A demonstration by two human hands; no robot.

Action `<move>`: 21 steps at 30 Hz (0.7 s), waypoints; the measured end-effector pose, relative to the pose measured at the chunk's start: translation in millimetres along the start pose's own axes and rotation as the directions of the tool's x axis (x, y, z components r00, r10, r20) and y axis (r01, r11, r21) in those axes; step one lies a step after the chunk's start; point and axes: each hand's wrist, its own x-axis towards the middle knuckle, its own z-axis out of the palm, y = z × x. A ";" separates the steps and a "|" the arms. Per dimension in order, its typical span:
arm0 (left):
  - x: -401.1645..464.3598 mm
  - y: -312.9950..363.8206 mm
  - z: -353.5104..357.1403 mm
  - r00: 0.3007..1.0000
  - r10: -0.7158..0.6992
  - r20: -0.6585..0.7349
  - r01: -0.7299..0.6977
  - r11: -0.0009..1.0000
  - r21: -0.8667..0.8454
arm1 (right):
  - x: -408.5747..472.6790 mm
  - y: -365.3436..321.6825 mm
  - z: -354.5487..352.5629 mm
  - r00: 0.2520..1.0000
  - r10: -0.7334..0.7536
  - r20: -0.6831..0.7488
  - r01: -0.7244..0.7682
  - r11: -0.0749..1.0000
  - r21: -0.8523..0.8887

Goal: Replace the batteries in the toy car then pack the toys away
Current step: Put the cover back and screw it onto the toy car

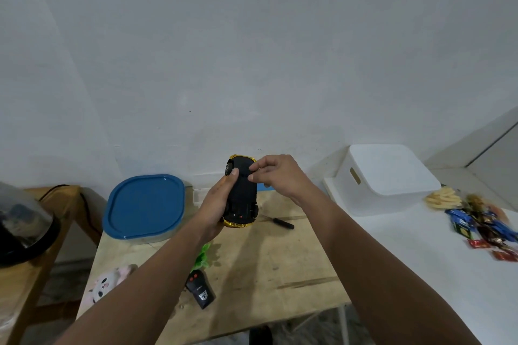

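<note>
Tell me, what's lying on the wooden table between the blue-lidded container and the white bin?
In the head view, a black-handled screwdriver lies on the wooden table between the blue-lidded container and white bin; the toy car is held above that stretch.

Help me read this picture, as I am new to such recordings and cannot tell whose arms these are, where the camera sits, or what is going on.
There is no machine: a person wears a camera on the head, looking down at their own arms. The left hand holds a toy car upside down above a wooden table. The right hand pinches at its black underside; what it pinches is too small to tell. On the table lie a screwdriver, a remote control, a plush toy and a box with a blue lid. A white bin and snack packets sit to the right.
</note>
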 end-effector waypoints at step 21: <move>-10.4 -4.1 1.0 0.993 -0.113 0.045 0.115 0.992 -0.041 | -5.9 -0.2 -3.4 0.999 0.013 0.043 -0.012 1.000 -0.024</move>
